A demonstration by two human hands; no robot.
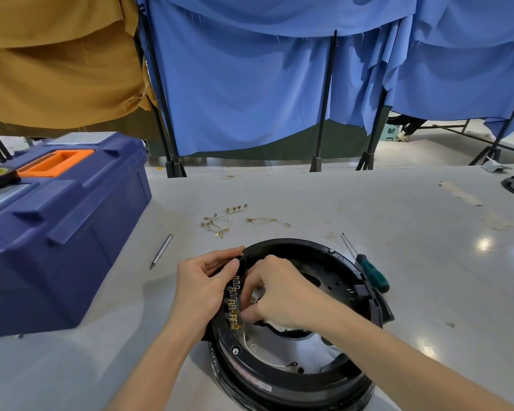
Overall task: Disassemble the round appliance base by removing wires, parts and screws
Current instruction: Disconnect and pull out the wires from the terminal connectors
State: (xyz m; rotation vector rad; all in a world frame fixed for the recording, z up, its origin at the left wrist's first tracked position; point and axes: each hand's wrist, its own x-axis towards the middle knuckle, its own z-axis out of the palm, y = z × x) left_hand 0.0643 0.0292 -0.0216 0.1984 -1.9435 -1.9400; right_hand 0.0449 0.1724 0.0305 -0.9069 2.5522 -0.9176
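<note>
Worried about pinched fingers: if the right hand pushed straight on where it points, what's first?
Probably the brass terminals on the round base's inner wall; the left hand grips the rim just behind.

Your work table (pixel 309 197) is a pale grey slab, scuffed and stained toward the far right, where overhead light leaves bright glare spots (pixel 484 243) on it. Beyond its far edge, blue curtains (pixel 250 84) hang on black metal stands (pixel 324 99) across the back, with dark green cloth (pixel 279 149) below them. At far left a mustard-brown cloth (pixel 57 69) drapes beside them. Under the curtain at far right you can see pale floor (pixel 451 140) and a small green stool (pixel 391 132).
</note>
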